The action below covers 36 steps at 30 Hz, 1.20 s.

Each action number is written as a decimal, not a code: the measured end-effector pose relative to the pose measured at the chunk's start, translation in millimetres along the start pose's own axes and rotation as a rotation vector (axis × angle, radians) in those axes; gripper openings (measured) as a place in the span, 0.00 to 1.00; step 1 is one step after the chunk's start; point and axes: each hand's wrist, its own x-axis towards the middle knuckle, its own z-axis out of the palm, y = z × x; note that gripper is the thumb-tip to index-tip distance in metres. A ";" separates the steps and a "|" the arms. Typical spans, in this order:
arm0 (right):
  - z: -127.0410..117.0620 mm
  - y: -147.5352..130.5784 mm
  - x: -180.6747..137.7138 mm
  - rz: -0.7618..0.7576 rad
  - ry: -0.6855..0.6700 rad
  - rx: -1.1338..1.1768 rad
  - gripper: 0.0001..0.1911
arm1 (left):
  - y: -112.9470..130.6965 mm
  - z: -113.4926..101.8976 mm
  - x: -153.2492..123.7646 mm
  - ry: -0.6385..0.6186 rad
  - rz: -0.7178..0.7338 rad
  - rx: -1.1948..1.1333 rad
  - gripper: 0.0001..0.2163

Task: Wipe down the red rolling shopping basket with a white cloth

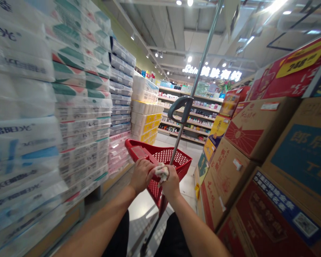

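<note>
The left hand (140,175) curls its fingers over the near rim of the red basket (176,160). The right hand (172,184) has its fingers clenched on a white cloth (162,172) at the same rim, beside the pole (200,67). The basket sits low in the aisle, between packs (82,125) and boxes (240,167). Tipped as it is, it could slip from the one-handed hold, and the pole could knock the boxes. Its mouth faces up and towards the person, and its long axis runs away towards the far shelves (192,117).
</note>
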 end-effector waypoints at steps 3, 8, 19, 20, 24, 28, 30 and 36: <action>-2.9 -18.4 7.5 0.011 -0.049 -0.104 0.16 | 12.8 -2.3 -2.6 -0.004 0.032 0.000 0.14; -7.8 -26.3 15.1 -0.006 -0.146 0.039 0.29 | 27.9 3.6 -7.7 0.046 0.041 -0.021 0.17; -59.7 -30.7 25.7 -0.088 0.017 0.060 0.12 | 35.5 15.3 -6.7 0.096 -0.058 0.035 0.07; -64.4 -34.5 26.7 -0.141 0.098 -0.037 0.07 | 35.9 15.5 -6.9 0.091 -0.053 0.038 0.06; -74.5 -51.7 27.5 -0.346 0.206 -0.306 0.01 | 34.6 18.1 -9.9 0.091 -0.033 0.057 0.06; -71.3 -65.3 27.9 -0.415 0.188 -0.408 0.03 | 33.7 19.2 -12.0 0.108 -0.036 0.091 0.06; -67.7 -68.1 28.1 -0.415 0.174 -0.422 0.03 | 33.6 18.7 -12.4 0.108 -0.029 0.104 0.06; -58.4 -62.1 19.3 -0.432 0.141 -0.444 0.04 | 32.0 18.8 -15.6 0.085 -0.026 0.086 0.07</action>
